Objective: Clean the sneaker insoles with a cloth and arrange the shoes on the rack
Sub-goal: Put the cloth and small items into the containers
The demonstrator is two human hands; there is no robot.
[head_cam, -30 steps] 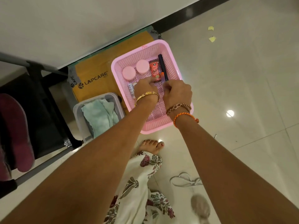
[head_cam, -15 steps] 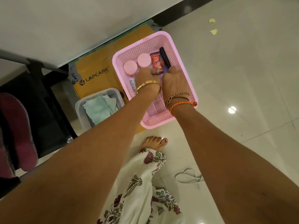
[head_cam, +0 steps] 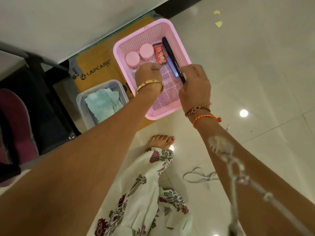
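Note:
A pink mesh basket sits on the floor holding two pink jars, a red packet and a long black stick. My right hand pinches the near end of the black stick at the basket's right side. Inside the basket my left hand has its fingers curled down over a small white item; what it grips is hidden. A light-blue cloth lies in a clear tub left of the basket. A maroon shoe rests on the black rack at far left.
A yellow cardboard box lies against the wall under the basket and tub. My bare foot and floral garment are below. A loose lace lies on the tiles at right. A blurred cord hangs close to the camera.
My hands have drawn apart. The right hand moved right and closed on the near end of the black stick; the left hand stays low in the basket.

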